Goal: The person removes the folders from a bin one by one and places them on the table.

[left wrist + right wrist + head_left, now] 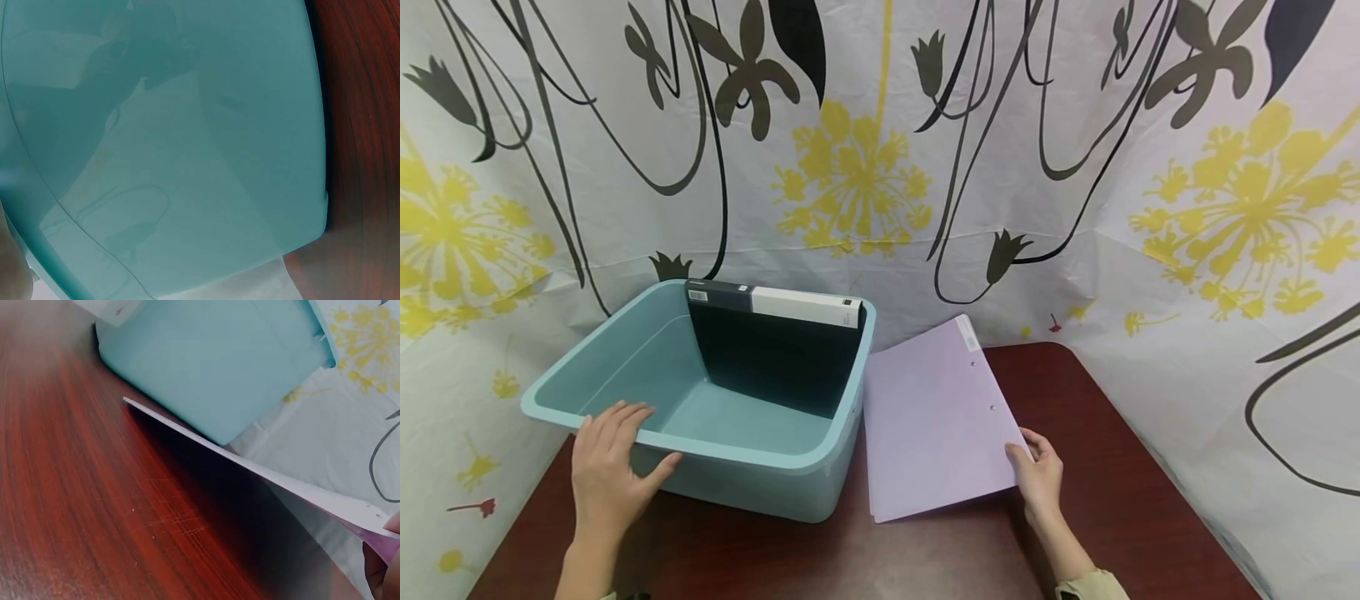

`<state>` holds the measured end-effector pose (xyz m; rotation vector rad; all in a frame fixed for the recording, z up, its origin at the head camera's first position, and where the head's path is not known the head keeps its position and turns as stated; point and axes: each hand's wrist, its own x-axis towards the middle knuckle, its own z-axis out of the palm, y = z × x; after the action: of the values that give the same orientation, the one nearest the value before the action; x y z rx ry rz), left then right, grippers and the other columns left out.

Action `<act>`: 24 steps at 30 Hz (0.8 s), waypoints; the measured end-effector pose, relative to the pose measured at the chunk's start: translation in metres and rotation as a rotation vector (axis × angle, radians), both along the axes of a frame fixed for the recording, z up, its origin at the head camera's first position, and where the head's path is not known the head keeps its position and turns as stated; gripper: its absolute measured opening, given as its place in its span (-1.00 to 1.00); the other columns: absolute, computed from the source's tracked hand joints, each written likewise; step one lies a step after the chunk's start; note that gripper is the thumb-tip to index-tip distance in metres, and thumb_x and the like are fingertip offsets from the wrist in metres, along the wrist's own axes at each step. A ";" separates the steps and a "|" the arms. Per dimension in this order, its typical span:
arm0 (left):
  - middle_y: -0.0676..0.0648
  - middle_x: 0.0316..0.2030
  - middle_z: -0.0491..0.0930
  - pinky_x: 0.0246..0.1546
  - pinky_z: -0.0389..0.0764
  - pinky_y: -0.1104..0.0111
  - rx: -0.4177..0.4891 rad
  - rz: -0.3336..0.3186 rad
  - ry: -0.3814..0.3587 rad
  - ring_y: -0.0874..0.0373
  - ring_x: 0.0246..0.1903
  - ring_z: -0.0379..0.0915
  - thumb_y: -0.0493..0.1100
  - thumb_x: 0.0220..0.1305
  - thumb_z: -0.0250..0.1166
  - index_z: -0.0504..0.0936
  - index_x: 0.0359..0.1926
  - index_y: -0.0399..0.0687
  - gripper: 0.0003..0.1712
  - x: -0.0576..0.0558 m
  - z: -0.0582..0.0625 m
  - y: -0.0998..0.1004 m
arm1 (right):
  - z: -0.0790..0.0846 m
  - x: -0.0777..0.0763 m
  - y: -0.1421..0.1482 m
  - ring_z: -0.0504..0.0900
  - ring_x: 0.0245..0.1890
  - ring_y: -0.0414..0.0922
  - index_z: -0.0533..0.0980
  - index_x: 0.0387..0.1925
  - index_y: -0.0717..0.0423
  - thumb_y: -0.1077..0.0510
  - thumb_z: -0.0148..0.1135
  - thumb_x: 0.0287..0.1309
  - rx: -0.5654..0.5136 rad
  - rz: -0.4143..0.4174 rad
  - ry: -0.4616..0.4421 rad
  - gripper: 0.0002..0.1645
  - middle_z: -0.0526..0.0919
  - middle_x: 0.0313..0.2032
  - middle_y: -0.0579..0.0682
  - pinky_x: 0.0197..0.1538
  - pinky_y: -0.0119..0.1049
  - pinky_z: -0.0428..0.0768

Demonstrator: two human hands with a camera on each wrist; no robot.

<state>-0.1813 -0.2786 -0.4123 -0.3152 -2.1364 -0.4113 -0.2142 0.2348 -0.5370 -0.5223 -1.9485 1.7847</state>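
Note:
With the fingers over its front rim and the thumb outside, my left hand (606, 475) holds a light blue plastic tub (737, 454). In the left wrist view the tub's smooth outer wall (187, 156) fills most of the picture. My right hand (1041, 473) pinches the right edge of a lilac folder (936, 425), thumb on top and fingers beneath. This folder has a white label strip and two small rivets, and it tilts beside the tub. Seen from the right wrist, the folder (250, 465) is nearly edge-on, its held side raised above the table.
Inside the tub, a black binder (767, 358) with a part-white spine leans against the back wall. A dark red wooden table (1105, 467) lies under everything. Behind it hangs a white cloth (1037, 192) with grey and yellow plant prints.

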 end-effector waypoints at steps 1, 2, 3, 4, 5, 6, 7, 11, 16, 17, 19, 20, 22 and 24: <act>-0.33 -0.15 0.51 0.22 0.00 -0.07 0.000 0.000 0.001 -0.24 0.01 0.27 0.55 0.01 -0.12 0.51 -0.14 -0.35 0.00 0.000 0.000 0.000 | -0.009 -0.004 0.003 0.59 -0.52 -0.31 0.44 -0.06 0.22 0.25 0.15 -0.06 0.011 -0.009 0.009 -0.57 0.63 -0.35 0.01 -0.51 -0.40 0.55; -0.33 -0.15 0.51 0.22 0.00 -0.07 0.000 -0.001 0.002 -0.24 0.01 0.27 0.55 0.01 -0.12 0.51 -0.14 -0.35 0.00 0.000 0.000 0.000 | -0.013 -0.006 0.004 0.59 -0.52 -0.29 0.45 -0.06 0.22 0.27 0.15 -0.05 0.024 -0.013 0.011 -0.58 0.63 -0.32 0.08 -0.51 -0.39 0.54; -0.33 -0.16 0.51 0.22 0.00 -0.07 0.000 -0.001 0.002 -0.24 0.01 0.27 0.55 0.01 -0.12 0.51 -0.14 -0.35 0.00 0.000 0.000 0.000 | -0.019 -0.008 0.006 0.59 -0.53 -0.30 0.46 -0.07 0.19 0.26 0.16 -0.06 0.031 -0.018 0.015 -0.59 0.63 -0.34 0.06 -0.52 -0.39 0.54; -0.33 -0.16 0.51 0.21 0.01 -0.08 0.000 -0.001 0.003 -0.24 0.01 0.27 0.55 0.01 -0.12 0.51 -0.14 -0.35 0.00 0.000 0.000 0.000 | -0.021 -0.009 0.007 0.59 -0.54 -0.29 0.46 -0.07 0.19 0.26 0.16 -0.07 0.041 -0.019 0.014 -0.59 0.63 -0.33 0.10 -0.53 -0.38 0.54; -0.33 -0.16 0.51 0.20 0.02 -0.09 0.000 -0.001 0.004 -0.24 0.01 0.27 0.55 0.01 -0.12 0.51 -0.14 -0.35 0.00 0.000 0.000 0.000 | -0.019 -0.008 0.006 0.59 -0.55 -0.28 0.46 -0.08 0.19 0.26 0.16 -0.07 0.053 -0.015 0.012 -0.59 0.63 -0.32 0.13 -0.53 -0.37 0.54; -0.33 -0.16 0.51 0.21 0.01 -0.09 0.001 -0.002 0.003 -0.24 0.01 0.27 0.55 0.01 -0.11 0.51 -0.14 -0.35 0.00 0.000 0.000 0.000 | -0.017 -0.007 0.006 0.59 -0.55 -0.28 0.45 -0.07 0.21 0.26 0.15 -0.07 0.066 -0.004 0.009 -0.58 0.63 -0.33 0.13 -0.53 -0.37 0.54; -0.33 -0.16 0.51 0.21 0.00 -0.08 0.001 -0.002 0.002 -0.24 0.01 0.27 0.55 0.01 -0.11 0.51 -0.14 -0.35 0.00 0.000 0.000 0.000 | -0.014 -0.005 0.005 0.58 -0.55 -0.29 0.45 -0.06 0.22 0.26 0.15 -0.06 0.079 0.007 0.006 -0.58 0.63 -0.34 0.12 -0.53 -0.38 0.54; -0.33 -0.15 0.51 0.23 -0.02 -0.06 0.002 -0.004 -0.001 -0.25 0.01 0.27 0.55 0.01 -0.11 0.51 -0.14 -0.36 0.00 0.000 0.000 0.000 | 0.010 0.008 -0.002 0.55 -0.56 -0.33 0.39 -0.03 0.35 0.29 0.13 -0.02 0.143 0.067 -0.002 -0.56 0.62 -0.36 0.14 -0.52 -0.42 0.52; -0.33 -0.15 0.51 0.23 -0.01 -0.06 0.002 -0.002 -0.002 -0.24 0.01 0.27 0.55 0.01 -0.11 0.51 -0.14 -0.35 0.00 0.000 0.000 0.001 | 0.028 0.017 -0.006 0.45 -0.55 -0.37 0.42 -0.04 0.37 0.33 0.19 -0.01 0.245 0.098 -0.034 -0.57 0.57 -0.35 0.25 -0.51 -0.50 0.44; -0.33 -0.15 0.51 0.23 -0.01 -0.06 0.001 -0.001 -0.003 -0.24 0.01 0.27 0.55 0.01 -0.11 0.51 -0.14 -0.35 0.00 0.000 0.000 0.001 | 0.028 0.017 -0.006 0.44 -0.54 -0.37 0.43 -0.04 0.37 0.33 0.22 -0.02 0.257 0.102 -0.042 -0.56 0.57 -0.34 0.25 -0.50 -0.52 0.43; -0.33 -0.15 0.50 0.24 -0.02 -0.05 0.001 -0.001 -0.004 -0.25 0.02 0.27 0.55 0.01 -0.12 0.51 -0.14 -0.36 0.00 0.000 0.000 0.000 | 0.027 0.017 -0.004 0.41 -0.51 -0.37 0.45 -0.05 0.35 0.32 0.26 -0.05 0.293 0.104 -0.062 -0.55 0.57 -0.32 0.24 -0.47 -0.54 0.40; -0.33 -0.15 0.50 0.24 -0.02 -0.05 0.000 0.000 -0.004 -0.25 0.02 0.27 0.55 0.01 -0.12 0.51 -0.14 -0.36 0.00 0.000 0.000 0.000 | 0.026 0.016 -0.003 0.41 -0.50 -0.38 0.45 -0.06 0.36 0.32 0.27 -0.07 0.306 0.108 -0.068 -0.55 0.57 -0.31 0.23 -0.45 -0.55 0.39; -0.34 -0.15 0.50 0.25 -0.03 -0.04 -0.001 0.002 -0.006 -0.25 0.02 0.26 0.55 0.01 -0.12 0.51 -0.14 -0.36 0.00 0.001 0.000 0.000 | 0.025 0.015 -0.002 0.40 -0.47 -0.36 0.47 -0.07 0.35 0.31 0.30 -0.10 0.321 0.111 -0.080 -0.54 0.58 -0.29 0.22 -0.43 -0.55 0.39; -0.34 -0.14 0.50 0.25 -0.04 -0.03 -0.003 0.006 -0.007 -0.25 0.02 0.26 0.55 0.02 -0.12 0.50 -0.13 -0.36 0.01 0.001 0.000 0.000 | 0.024 0.015 0.000 0.39 -0.46 -0.33 0.48 -0.08 0.35 0.30 0.31 -0.12 0.345 0.113 -0.093 -0.54 0.58 -0.29 0.21 -0.42 -0.54 0.37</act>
<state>-0.1805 -0.2785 -0.4122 -0.3093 -2.1445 -0.4062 -0.1991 0.2347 -0.5127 -0.3891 -2.3285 1.4609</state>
